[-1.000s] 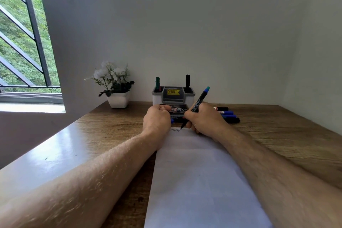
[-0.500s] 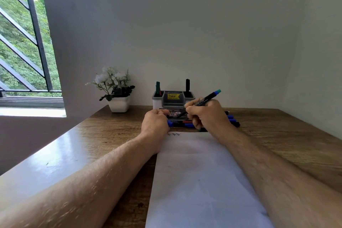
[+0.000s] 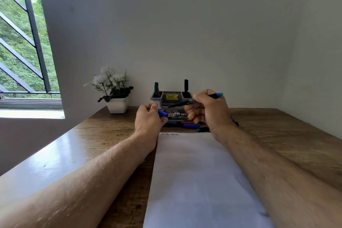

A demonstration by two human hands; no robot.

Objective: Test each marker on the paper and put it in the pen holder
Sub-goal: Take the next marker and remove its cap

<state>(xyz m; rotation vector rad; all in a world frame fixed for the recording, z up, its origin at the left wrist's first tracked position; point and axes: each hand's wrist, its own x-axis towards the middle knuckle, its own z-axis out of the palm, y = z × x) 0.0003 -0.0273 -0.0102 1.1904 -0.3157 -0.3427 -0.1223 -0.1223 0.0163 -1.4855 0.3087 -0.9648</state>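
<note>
Wooden desk (image 3: 277, 135), brown grain, glossy along the left edge, set into a corner of plain pale walls. Barred window (image 3: 22, 42) at left, green foliage outside. White sheet of paper (image 3: 194, 181) lying lengthwise down the middle of the desk, a few small scribbles (image 3: 169, 134) at its far edge.

One potted plant (image 3: 116, 90), white flowers in a white pot, at the back of the desk beside the window wall. One grey pen holder (image 3: 157, 101) against the back wall, yellow price sticker on its front; two markers standing upright in it, a green one (image 3: 156, 87) in the left compartment, a black one (image 3: 186, 85) in the right. Printed marker pack (image 3: 175, 114) lying just in front of the holder. Loose markers (image 3: 190, 125) in a pile on the desk between pack and paper, partly hidden behind the hands; blue, red and green ends visible, exact count not readable.

Right hand (image 3: 209, 111) raised above the pile, fingers curled round one black marker (image 3: 185, 103), uncapped tip pointing left, teal end sticking out to the right of the hand. Left hand (image 3: 148, 122) closed, pinching one blue cap (image 3: 162, 113), its open end toward the marker tip, a short gap between them. Both forearms stretched over the desk, either side of the paper.
</note>
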